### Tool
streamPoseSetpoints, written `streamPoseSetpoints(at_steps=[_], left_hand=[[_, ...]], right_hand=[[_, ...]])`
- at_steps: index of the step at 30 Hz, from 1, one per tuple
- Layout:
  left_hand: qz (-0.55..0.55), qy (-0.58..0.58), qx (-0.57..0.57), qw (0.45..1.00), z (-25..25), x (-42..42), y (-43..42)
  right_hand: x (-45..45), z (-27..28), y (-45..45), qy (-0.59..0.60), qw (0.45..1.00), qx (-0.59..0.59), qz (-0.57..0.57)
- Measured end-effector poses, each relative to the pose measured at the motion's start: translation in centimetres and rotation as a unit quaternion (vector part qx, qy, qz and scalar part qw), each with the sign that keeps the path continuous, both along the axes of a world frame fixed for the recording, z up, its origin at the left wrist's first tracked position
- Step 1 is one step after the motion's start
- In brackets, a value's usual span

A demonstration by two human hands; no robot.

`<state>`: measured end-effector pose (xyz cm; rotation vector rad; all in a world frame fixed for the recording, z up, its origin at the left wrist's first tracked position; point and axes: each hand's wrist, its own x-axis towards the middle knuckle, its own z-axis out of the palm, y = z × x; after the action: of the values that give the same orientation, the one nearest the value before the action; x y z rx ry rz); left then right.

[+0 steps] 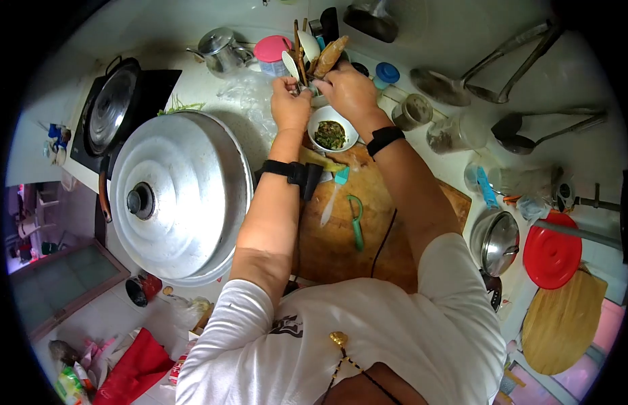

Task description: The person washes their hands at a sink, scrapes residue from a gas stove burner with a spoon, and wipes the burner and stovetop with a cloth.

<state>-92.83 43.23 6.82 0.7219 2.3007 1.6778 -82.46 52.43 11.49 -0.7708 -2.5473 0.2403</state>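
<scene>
Both of my hands reach forward to a cluster of upright utensils at the back of the counter, among them chopsticks (301,57), white spoons (308,46) and a tan wooden-looking piece (331,57). My left hand (290,104) is closed at the lower end of a white spoon; what its fingers pinch is too small to make out. On the other side, my right hand (351,91) curls its fingers at the base of the cluster, and its grip is partly hidden. Just below the hands sits a white bowl (352,135) holding chopped greens in dark sauce.
A wooden cutting board (327,253) bears a green peeler (356,226) and a brush with a teal head (342,176). A large lidded steamer (175,202) fills the left side. Jars, including a glass one (412,112), stand at right, below hanging ladles (441,86).
</scene>
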Motion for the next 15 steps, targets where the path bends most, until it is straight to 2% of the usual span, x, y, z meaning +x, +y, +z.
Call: streamPoseSetpoints(at_steps=[8,10,11,13,15], left_hand=[[-0.015,0.022,0.003,1.0,0.1,0.2,0.3],[-0.011,0.005,0.02,1.0,0.2,0.3,0.5],[-0.009,0.004,0.02,1.0,0.2,0.3,0.5],[0.0,0.056,0.021,0.998,-0.3,0.2,0.7],[0.0,0.038,0.025,0.999,-0.4,0.3,0.6]], right_hand=[[-0.1,-0.9,0.9,0.064,0.997,-0.031,-0.018],[0.0,-0.2,0.5,-0.013,0.999,0.037,-0.033],[-0.1,0.0,0.4,-0.014,0.999,0.037,-0.031],[-0.4,0.3,0.2,-0.11,0.991,0.068,-0.034],[-0.5,0.4,0.3,-0.134,0.989,0.064,-0.029]])
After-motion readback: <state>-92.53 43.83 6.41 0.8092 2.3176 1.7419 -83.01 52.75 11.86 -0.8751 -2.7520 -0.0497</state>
